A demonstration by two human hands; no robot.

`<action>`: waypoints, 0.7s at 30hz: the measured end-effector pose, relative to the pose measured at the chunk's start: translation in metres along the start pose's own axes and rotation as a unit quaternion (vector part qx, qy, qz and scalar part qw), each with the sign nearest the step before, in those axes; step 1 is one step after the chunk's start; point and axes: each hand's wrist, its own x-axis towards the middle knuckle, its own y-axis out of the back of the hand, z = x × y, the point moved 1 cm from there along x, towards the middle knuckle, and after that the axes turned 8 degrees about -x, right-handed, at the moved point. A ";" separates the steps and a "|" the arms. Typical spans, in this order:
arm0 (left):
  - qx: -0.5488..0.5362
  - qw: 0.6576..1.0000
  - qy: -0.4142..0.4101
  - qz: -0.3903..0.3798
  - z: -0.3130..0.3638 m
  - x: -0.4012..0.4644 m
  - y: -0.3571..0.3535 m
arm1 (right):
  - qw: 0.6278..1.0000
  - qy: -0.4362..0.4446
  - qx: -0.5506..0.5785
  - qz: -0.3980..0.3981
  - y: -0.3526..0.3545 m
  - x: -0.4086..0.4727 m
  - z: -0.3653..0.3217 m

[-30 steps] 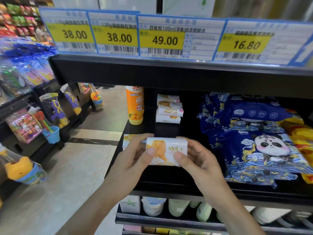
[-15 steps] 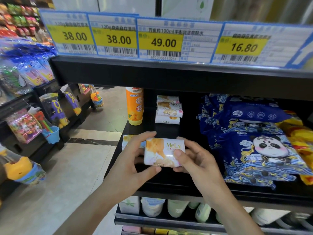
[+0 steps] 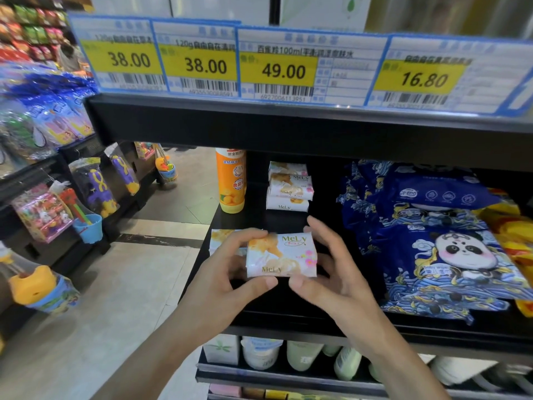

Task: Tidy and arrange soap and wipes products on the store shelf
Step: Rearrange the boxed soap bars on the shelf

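A white and orange MeLy soap pack (image 3: 281,254) is held just above the front of the black shelf (image 3: 288,319). My left hand (image 3: 227,275) grips its left side, thumb under the bottom edge. My right hand (image 3: 331,272) cups its right side, thumb under it and fingers spread behind. Another soap pack (image 3: 220,239) lies on the shelf behind my left hand, partly hidden. A stack of three MeLy soap packs (image 3: 288,187) sits further back. Blue panda wipes packs (image 3: 438,243) are piled on the right.
An orange bottle (image 3: 231,181) stands at the shelf's back left. Yellow packs (image 3: 516,241) lie at the far right. Price tags (image 3: 279,67) hang on the shelf above. Bottles and tubs (image 3: 288,356) fill the shelf below. Toy racks (image 3: 57,203) line the aisle on the left.
The soap pack has been turned in my hands, its face tilting up toward me, and moved slightly right. My right fingers have spread apart behind it.
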 end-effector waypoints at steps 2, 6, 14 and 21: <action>-0.002 1.000 0.000 0.002 0.000 0.000 0.000 | 0.999 0.005 -0.038 -0.016 -0.001 0.000 0.001; -0.003 1.000 0.015 -0.001 0.000 -0.001 0.000 | 0.999 0.019 -0.036 0.003 -0.002 0.002 0.005; 0.033 0.999 0.032 -0.018 0.009 -0.004 -0.004 | 1.000 0.006 0.001 0.014 0.000 0.002 0.005; 0.007 0.995 0.089 -0.033 0.021 -0.005 0.008 | 1.000 0.000 -0.030 -0.006 -0.005 0.003 -0.003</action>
